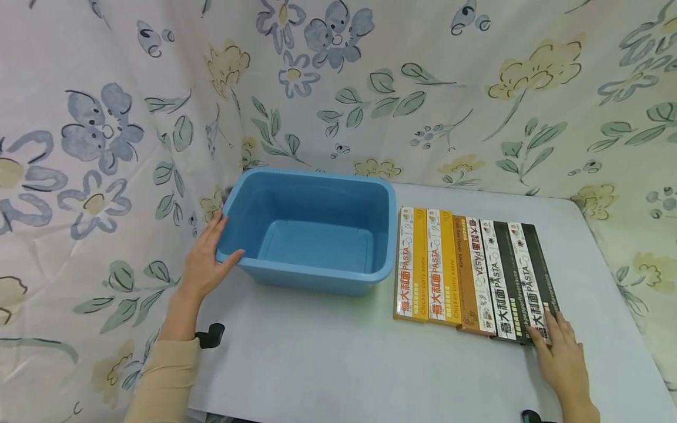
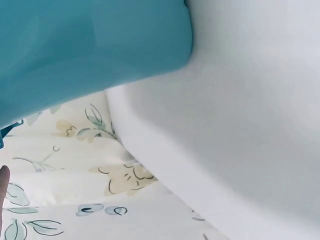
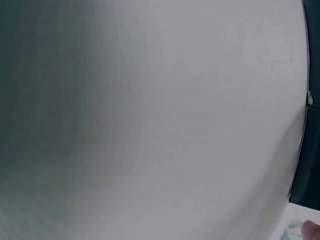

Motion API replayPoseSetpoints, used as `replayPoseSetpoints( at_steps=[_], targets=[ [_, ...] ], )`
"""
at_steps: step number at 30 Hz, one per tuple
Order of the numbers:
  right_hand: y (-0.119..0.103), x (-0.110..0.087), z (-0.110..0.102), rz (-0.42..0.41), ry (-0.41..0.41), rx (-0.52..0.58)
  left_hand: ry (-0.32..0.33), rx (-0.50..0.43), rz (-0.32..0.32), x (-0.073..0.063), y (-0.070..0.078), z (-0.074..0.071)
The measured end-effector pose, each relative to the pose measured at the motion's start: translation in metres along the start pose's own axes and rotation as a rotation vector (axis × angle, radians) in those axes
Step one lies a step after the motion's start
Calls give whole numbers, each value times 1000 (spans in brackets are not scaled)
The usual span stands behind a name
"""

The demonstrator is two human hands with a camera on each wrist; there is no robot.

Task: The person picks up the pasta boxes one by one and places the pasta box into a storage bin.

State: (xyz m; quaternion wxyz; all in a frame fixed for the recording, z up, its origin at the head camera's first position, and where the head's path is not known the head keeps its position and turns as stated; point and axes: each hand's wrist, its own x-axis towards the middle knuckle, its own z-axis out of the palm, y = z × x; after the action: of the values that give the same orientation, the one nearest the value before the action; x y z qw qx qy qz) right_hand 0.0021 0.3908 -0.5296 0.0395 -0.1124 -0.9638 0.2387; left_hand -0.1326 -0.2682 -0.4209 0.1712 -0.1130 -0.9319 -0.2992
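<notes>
My left hand (image 1: 205, 261) touches the near left corner of a blue plastic bin (image 1: 307, 281), fingers and thumb extended along its rim. In the left wrist view the bin's outer wall (image 2: 95, 45) fills the upper left, with one fingertip (image 2: 4, 177) at the edge. To the bin's right, pasta boxes lie flat in a row: two yellow ones (image 1: 420, 264), a brown one (image 1: 468, 276) and two black ones (image 1: 505, 276). My right hand (image 1: 566, 358) rests at the near end of the rightmost black box (image 1: 538, 264), fingers extended. Dark box ends (image 3: 307, 160) edge the right wrist view.
Bin and boxes stand on a white table (image 1: 328, 352). Floral cloth (image 1: 449, 106) hangs behind the table and down the left side, close to the bin. The table's right edge runs past the right hand.
</notes>
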Motion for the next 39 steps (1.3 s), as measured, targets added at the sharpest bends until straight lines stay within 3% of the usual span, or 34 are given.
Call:
replayPoseSetpoints(
  at_steps=[6,11,18,25,31,39],
  targets=[
    [5,2,-3,-32,-24,4,-139,47,-32,0,2,-11],
    [9,2,-5,-68,-32,4,-170,44,-38,1,4,-14],
    [20,6,-10,-124,-42,52,-249,45,-98,3,6,-22],
    [20,25,-19,-8,-103,0,-334,31,-140,8,4,-29],
    [23,40,-20,62,-102,24,-365,12,-151,11,2,-29],
    [18,47,-18,371,-148,20,-353,-18,-130,16,3,-26]
  ],
)
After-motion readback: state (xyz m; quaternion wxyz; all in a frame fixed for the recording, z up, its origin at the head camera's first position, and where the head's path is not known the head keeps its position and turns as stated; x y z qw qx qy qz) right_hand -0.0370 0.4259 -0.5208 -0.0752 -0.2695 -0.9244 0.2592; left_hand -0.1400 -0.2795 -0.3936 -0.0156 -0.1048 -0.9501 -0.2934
